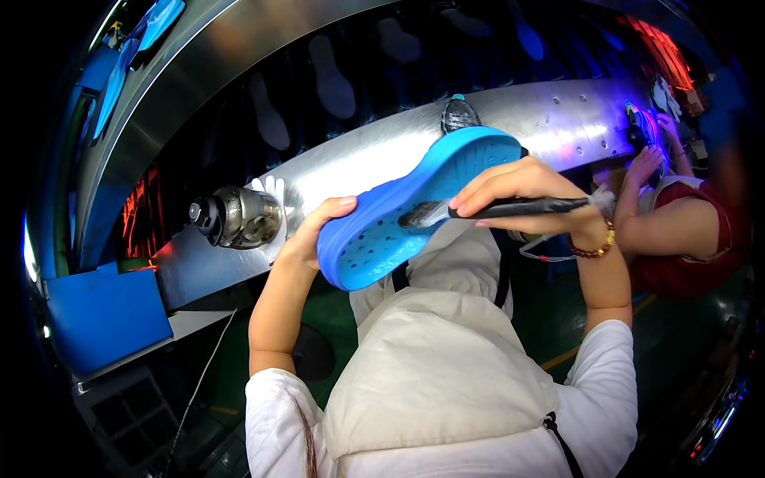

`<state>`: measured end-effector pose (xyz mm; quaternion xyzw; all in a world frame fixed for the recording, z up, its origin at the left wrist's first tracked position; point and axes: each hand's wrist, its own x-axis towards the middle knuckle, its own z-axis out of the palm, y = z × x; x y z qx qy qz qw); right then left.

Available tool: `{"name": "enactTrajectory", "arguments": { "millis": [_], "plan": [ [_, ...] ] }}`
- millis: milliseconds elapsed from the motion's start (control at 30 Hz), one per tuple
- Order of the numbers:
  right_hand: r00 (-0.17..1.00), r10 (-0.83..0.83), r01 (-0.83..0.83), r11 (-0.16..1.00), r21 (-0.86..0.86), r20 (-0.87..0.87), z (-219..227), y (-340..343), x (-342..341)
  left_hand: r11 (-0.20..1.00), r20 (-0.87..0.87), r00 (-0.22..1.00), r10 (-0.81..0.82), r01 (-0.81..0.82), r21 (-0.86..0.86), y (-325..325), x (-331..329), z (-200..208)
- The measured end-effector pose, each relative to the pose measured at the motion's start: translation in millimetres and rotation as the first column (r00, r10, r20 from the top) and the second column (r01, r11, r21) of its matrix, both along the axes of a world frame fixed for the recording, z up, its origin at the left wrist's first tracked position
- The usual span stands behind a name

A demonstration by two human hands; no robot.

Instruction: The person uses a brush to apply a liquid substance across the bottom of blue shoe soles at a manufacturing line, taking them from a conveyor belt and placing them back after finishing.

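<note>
A blue shoe sole (368, 209) with a raised rim is held tilted in front of my apron, its hollow inner side facing me. My left hand (312, 229) is closed around the sole's left edge, the thumb on the outer wall. In my right hand (532, 185) is a brush (522, 209) with a black handle, pinched between fingers and thumb. The dark bristles touch the inside of the sole near its middle. The inner surface there is dotted with small dark holes and looks shiny toward the near end.
A metal bench (358, 155) curves across in front of me. On it are a clear jar (253, 217) with a dark cap, a white glove (275, 190) and a black ridged object (459, 116). Grey soles (331, 80) lie beyond. A co-worker (677, 227) sits at right; a blue panel (107, 319) stands left.
</note>
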<state>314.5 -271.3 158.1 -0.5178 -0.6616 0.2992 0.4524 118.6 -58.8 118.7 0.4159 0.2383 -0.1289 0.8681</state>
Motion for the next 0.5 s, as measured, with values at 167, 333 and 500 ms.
{"name": "enactTrajectory", "arguments": {
  "millis": [167, 333, 500],
  "plan": [
    [0.993, 0.113, -0.115, 0.991, -0.069, -0.037, -10.8, -13.8, 3.4, 0.989, -0.017, 0.99, 0.142, -0.143, -0.046, 9.8, -7.8, -6.5],
    [0.976, -0.189, 0.191, 0.982, 0.01, -0.107, -26.1, -4.9, 4.3, 0.956, 0.023, 0.964, 0.265, -0.26, -0.133, 26.7, -22.6, -23.1],
    [0.995, -0.085, 0.089, 0.992, 0.094, -0.046, -3.8, -15.3, -7.0, 0.922, 0.156, 0.957, 0.244, -0.178, -0.344, 32.7, -26.2, -4.0]
  ]
}}
